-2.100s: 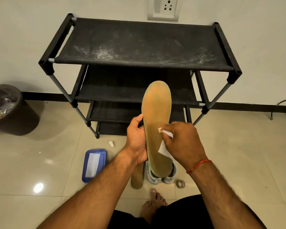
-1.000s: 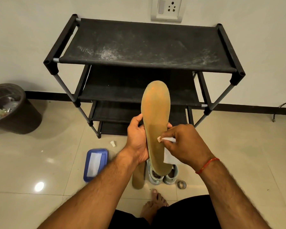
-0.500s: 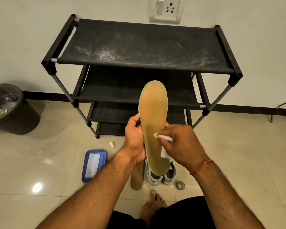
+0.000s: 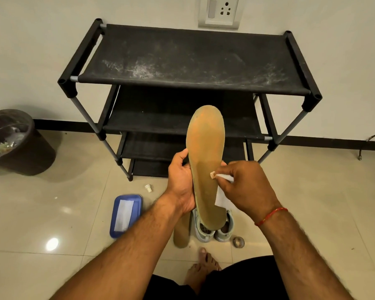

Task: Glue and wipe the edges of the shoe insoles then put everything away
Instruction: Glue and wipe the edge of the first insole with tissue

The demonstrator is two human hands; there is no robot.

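A tan insole (image 4: 206, 148) stands upright in front of me, toe end up. My left hand (image 4: 181, 180) grips its left edge near the middle. My right hand (image 4: 245, 182) pinches a white tissue (image 4: 222, 197) against the insole's right edge. A second tan insole (image 4: 181, 232) lies on the floor below, partly hidden by my left arm. Beside it stands a pair of pale shoes (image 4: 213, 229), half hidden behind the held insole.
A black shoe rack (image 4: 191, 61) stands against the wall ahead. On the floor lie a blue tray (image 4: 126, 215) holding a white sheet, a small white cap (image 4: 148, 188) and a tape roll (image 4: 238, 242). A dark bin (image 4: 15, 144) sits left. My bare foot (image 4: 201, 269) is below.
My right hand has slid the tissue slightly along the insole's right edge, upward and back. My left hand keeps its grip. The view has shifted a little.
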